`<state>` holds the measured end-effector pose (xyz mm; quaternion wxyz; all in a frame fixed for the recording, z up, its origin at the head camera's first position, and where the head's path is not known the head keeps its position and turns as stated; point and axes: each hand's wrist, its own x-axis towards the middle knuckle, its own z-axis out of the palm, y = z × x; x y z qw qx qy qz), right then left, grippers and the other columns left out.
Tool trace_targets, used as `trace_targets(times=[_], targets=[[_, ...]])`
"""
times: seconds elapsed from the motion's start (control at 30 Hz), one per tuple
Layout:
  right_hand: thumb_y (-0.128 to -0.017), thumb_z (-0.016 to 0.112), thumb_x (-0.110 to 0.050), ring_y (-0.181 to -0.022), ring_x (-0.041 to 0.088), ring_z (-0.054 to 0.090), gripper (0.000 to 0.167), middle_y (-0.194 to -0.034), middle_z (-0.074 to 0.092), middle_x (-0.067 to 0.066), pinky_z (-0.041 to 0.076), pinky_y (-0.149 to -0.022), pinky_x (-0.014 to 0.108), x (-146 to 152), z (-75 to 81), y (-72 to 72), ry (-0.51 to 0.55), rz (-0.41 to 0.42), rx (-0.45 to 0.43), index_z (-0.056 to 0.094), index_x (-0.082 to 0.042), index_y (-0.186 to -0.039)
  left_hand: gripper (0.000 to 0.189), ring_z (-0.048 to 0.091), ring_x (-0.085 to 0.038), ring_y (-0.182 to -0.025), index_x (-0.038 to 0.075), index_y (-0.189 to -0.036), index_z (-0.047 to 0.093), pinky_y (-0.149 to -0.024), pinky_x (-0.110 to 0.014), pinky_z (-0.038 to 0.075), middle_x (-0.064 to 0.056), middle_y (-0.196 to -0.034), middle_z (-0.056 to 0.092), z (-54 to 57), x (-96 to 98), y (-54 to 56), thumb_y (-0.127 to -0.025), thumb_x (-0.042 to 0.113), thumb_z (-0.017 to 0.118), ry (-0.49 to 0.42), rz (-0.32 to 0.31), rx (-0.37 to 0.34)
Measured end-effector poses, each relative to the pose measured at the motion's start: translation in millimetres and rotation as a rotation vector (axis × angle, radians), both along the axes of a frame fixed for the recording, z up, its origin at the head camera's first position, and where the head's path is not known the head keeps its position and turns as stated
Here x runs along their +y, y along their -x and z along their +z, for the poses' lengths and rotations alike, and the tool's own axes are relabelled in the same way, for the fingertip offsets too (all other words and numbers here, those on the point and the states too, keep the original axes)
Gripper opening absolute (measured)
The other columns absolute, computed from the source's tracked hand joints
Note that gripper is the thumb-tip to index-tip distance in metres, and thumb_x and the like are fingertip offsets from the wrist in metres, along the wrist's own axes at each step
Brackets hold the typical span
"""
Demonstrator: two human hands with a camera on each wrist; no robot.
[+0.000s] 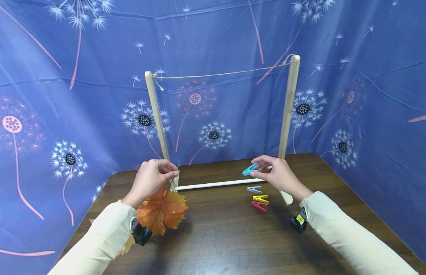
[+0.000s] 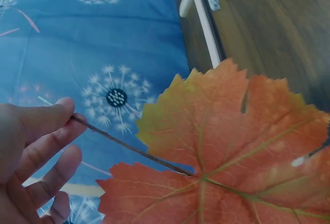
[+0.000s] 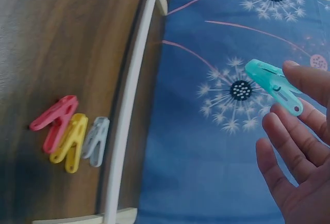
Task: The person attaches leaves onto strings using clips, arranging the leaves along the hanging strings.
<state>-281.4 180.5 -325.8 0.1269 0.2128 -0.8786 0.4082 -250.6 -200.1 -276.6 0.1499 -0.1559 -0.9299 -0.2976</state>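
Note:
My left hand (image 1: 152, 180) pinches the thin brown stem (image 2: 129, 145) of an artificial orange maple-shaped leaf (image 1: 161, 212) between thumb and forefinger. The leaf hangs below that hand, and its yellow-green edge shows in the left wrist view. My right hand (image 1: 277, 173) holds a light-blue clothespin (image 1: 250, 169) between thumb and fingers, raised above the table. In the right wrist view the clothespin (image 3: 273, 85) looks turquoise, its nose pointing away from the hand. Below the right hand lie a grey clothespin (image 1: 254, 189), a yellow one (image 1: 260, 199) and a red one (image 1: 259, 206).
A wooden frame, with a left post (image 1: 157, 114) and a right post (image 1: 289, 110), stands on the brown table (image 1: 226, 236). Twine (image 1: 216, 75) spans its top and a white rod (image 1: 216, 184) its base. Another leaf (image 1: 127, 246) lies partly beneath the left forearm. Blue dandelion-print cloth (image 1: 220, 107) hangs behind.

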Motion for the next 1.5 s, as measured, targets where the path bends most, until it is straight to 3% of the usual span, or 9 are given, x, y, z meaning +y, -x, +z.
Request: trace_targets(times=[0.4,0.63,0.83,1.0,1.13,1.23,1.33,1.5], targets=[[-0.088,0.082,-0.022,-0.090,0.023,0.070,0.034,-0.097,0.074,0.007,0.051,-0.075,0.032,-18.7,38.6,12.9,0.109,-0.009,0.007,0.070,-0.007,-0.116,0.012,0.072,-0.021,-0.074,0.012,-0.098,0.080,-0.065,-0.038,0.052,-0.004,-0.084,0.077,20.1,20.4,13.4,-0.092,0.021,0.078,-0.125,0.090,0.069],[-0.089,0.082,-0.024,-0.090,0.024,0.069,0.036,-0.098,0.074,0.008,0.051,-0.077,0.036,-33.1,65.6,19.1,0.103,-0.001,0.049,0.070,-0.007,-0.118,0.016,0.074,-0.026,-0.084,0.009,-0.100,0.080,-0.075,-0.044,0.053,-0.008,-0.087,0.078,31.4,26.7,23.0,-0.091,0.022,0.079,-0.227,0.135,0.120],[-0.089,0.081,-0.027,-0.091,0.023,0.069,0.035,-0.099,0.075,0.007,0.051,-0.080,0.039,-41.7,86.5,23.1,0.085,0.008,0.094,0.072,-0.010,-0.118,0.016,0.073,-0.026,-0.083,0.009,-0.099,0.080,-0.075,-0.041,0.051,-0.010,-0.086,0.077,41.4,29.5,29.7,-0.090,0.022,0.080,-0.284,0.172,0.172],[-0.090,0.081,-0.030,-0.091,0.019,0.067,0.036,-0.100,0.074,0.006,0.050,-0.079,0.039,-48.3,100.3,26.8,0.078,0.006,0.101,0.072,-0.011,-0.119,0.016,0.071,-0.028,-0.086,0.008,-0.100,0.080,-0.088,-0.042,0.045,-0.011,-0.085,0.077,49.8,33.3,36.6,-0.091,0.022,0.079,-0.321,0.188,0.196],[-0.090,0.081,-0.031,-0.091,0.019,0.066,0.037,-0.101,0.073,0.006,0.049,-0.080,0.039,-53.3,111.8,29.8,0.090,0.011,0.100,0.072,-0.011,-0.120,0.016,0.071,-0.029,-0.087,0.007,-0.100,0.079,-0.110,-0.047,0.031,-0.012,-0.086,0.077,57.0,39.7,41.9,-0.091,0.020,0.078,-0.339,0.186,0.228],[-0.089,0.082,-0.030,-0.091,0.019,0.065,0.037,-0.100,0.073,0.005,0.049,-0.079,0.038,-57.7,121.3,31.8,0.095,0.012,0.121,0.072,-0.011,-0.119,0.016,0.070,-0.030,-0.086,0.007,-0.101,0.079,-0.116,-0.048,0.021,-0.013,-0.086,0.077,62.4,44.7,44.6,-0.091,0.020,0.079,-0.357,0.184,0.246],[-0.088,0.082,-0.029,-0.089,0.020,0.065,0.036,-0.098,0.073,0.005,0.049,-0.077,0.036,-62.0,130.8,34.4,0.094,0.015,0.159,0.073,-0.011,-0.118,0.017,0.070,-0.029,-0.086,0.007,-0.101,0.079,-0.115,-0.045,0.024,-0.013,-0.086,0.077,67.6,49.3,46.6,-0.091,0.021,0.078,-0.377,0.190,0.266],[-0.087,0.084,-0.028,-0.087,0.019,0.066,0.036,-0.097,0.074,0.005,0.049,-0.077,0.035,-67.5,144.7,38.1,0.089,0.020,0.202,0.074,-0.011,-0.117,0.018,0.070,-0.027,-0.083,0.008,-0.102,0.079,-0.093,-0.042,0.044,-0.011,-0.088,0.077,75.0,56.1,48.6,-0.092,0.023,0.078,-0.398,0.216,0.292]])
